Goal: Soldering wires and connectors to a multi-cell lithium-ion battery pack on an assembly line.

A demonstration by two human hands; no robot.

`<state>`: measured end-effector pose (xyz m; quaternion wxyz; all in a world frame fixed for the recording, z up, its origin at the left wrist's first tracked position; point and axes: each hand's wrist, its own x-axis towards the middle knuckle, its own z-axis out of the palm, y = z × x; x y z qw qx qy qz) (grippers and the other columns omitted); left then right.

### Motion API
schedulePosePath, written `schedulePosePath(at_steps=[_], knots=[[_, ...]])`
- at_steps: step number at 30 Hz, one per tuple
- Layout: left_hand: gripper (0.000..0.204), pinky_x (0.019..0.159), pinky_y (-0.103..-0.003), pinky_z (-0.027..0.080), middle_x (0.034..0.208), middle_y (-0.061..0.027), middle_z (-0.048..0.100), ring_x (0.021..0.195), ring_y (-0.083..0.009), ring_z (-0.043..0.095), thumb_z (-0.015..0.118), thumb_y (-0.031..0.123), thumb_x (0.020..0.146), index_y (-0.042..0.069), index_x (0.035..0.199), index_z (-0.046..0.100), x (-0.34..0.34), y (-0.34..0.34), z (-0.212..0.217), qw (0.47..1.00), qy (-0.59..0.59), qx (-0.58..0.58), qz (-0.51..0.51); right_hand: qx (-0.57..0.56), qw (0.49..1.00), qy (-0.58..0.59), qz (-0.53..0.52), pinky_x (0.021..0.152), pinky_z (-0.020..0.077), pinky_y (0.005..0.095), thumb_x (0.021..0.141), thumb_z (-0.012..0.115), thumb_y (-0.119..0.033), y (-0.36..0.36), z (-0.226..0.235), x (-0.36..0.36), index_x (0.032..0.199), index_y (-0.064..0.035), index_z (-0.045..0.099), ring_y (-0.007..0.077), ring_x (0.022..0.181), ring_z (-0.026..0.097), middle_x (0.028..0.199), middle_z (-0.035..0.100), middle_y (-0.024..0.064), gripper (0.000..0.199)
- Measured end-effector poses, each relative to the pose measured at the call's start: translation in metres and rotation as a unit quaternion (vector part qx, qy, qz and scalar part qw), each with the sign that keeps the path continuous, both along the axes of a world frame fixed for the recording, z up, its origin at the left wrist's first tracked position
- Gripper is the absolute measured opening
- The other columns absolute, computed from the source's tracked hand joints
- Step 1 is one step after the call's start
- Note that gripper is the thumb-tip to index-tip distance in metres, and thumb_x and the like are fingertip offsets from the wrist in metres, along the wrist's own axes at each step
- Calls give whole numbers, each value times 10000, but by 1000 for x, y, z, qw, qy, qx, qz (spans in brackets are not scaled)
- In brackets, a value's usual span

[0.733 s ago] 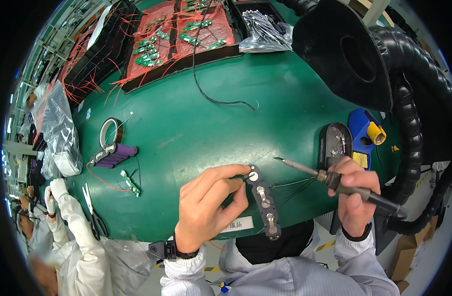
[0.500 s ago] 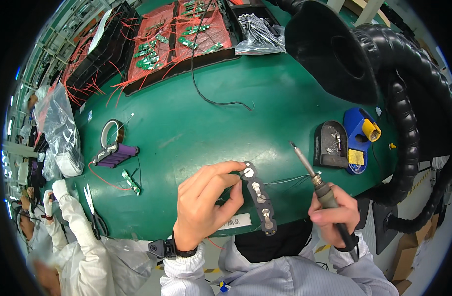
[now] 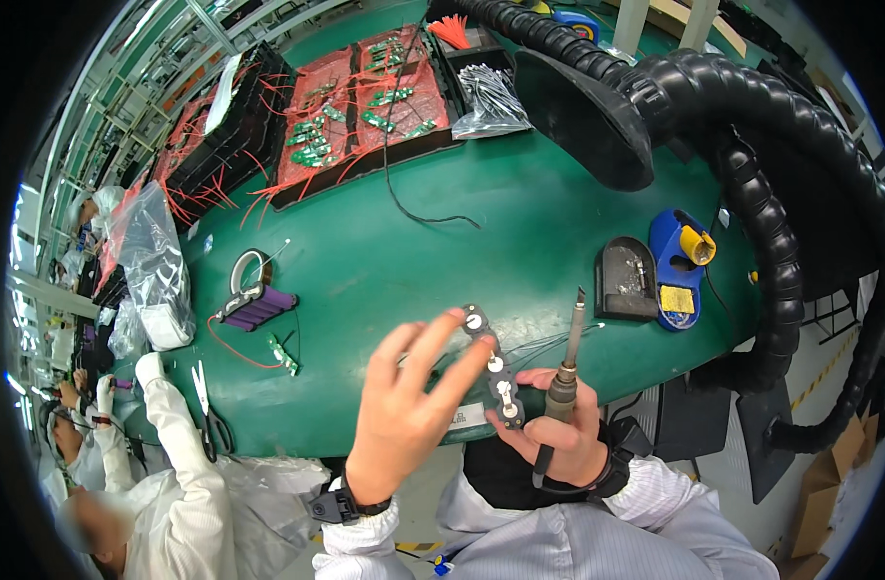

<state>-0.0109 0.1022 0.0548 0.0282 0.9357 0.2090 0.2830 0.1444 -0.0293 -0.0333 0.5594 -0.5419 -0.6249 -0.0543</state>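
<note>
A soldering iron [image 3: 562, 387] stands tip-up in my right hand [image 3: 580, 443], whose fingers wrap round its grip. That hand's thumb and fingers also come against the near end of a dark battery pack [image 3: 503, 385] with round, silvery contacts along its end face. My left hand [image 3: 402, 420] has its fingers spread over the pack's far part; I cannot tell whether the fingertips touch it. Thin wires [image 3: 549, 340] run out from the pack to the right. A white label [image 3: 468, 417] lies on the table by the pack, partly hidden.
On the left are a purple battery pack [image 3: 259, 307], a tape roll [image 3: 241, 275], a small circuit board [image 3: 285, 356] and scissors [image 3: 206, 411]. Rightward stand a black tray [image 3: 611, 300] and a blue iron stand [image 3: 667, 251]. A fume hood [image 3: 587, 126] hangs above. A co-worker's sleeve [image 3: 176, 425] reaches in.
My right hand has come left to the pack, and the iron has turned more upright. My left hand's pinch at the pack's far end has loosened into spread fingers. The view has shifted.
</note>
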Motion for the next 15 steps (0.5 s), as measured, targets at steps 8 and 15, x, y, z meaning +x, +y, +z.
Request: schedulePosePath(at_steps=[8, 15], knots=[[519, 906, -383, 519, 1357, 29, 631, 1141, -248, 594, 715, 120, 780, 235, 1286, 704, 2, -15, 12, 990, 113, 2, -88, 7, 998, -16, -58, 821, 624, 421, 674, 965, -15, -4, 3, -12, 999, -171, 444, 345, 991, 689, 1272, 509, 199, 634], [436, 897, -378, 541, 1276, -31, 635, 1133, -249, 618, 702, 115, 796, 187, 1226, 700, 1, -7, 11, 986, 96, -30, -130, -6, 1000, 5, -22, 840, 611, 454, 703, 947, -4, -6, 0, -8, 1083, -146, 389, 378, 1041, 700, 1242, 508, 204, 690]])
